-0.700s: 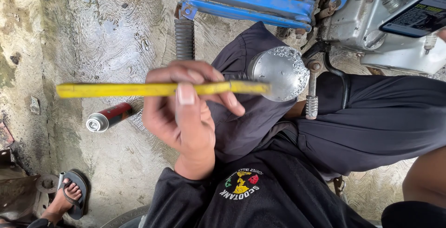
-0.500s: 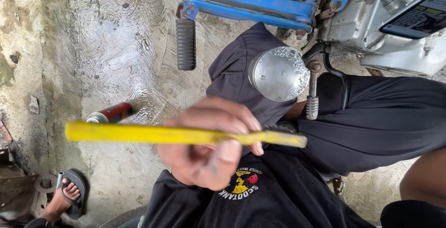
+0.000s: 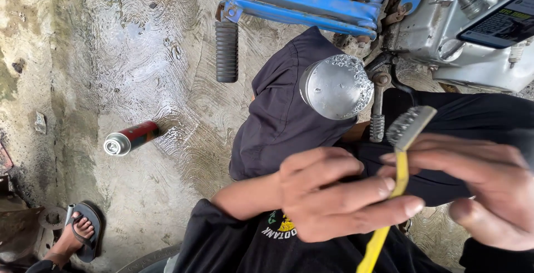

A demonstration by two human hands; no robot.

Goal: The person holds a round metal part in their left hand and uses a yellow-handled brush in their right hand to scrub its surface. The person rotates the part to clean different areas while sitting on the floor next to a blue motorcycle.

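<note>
Both hands, left hand [image 3: 334, 195] and right hand [image 3: 478, 189], pinch a yellow-handled wire brush [image 3: 401, 156], its handle end cut off below; a dimpled metal piston [image 3: 335, 87] rests on the dark-clothed knee.

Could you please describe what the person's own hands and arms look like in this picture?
Both the left hand and the right hand are bare, with no gloves, rings or watch visible. The left forearm is uncovered; short, trimmed fingernails show on both.

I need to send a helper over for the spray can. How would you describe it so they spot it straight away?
Start at the blue motorcycle frame along the top, then drop past its black ribbed footpeg to the wet concrete floor on the left. The spray can lies there on its side, alone: a small red and dark cylinder with a silver metal end, the only can on the floor.
</note>
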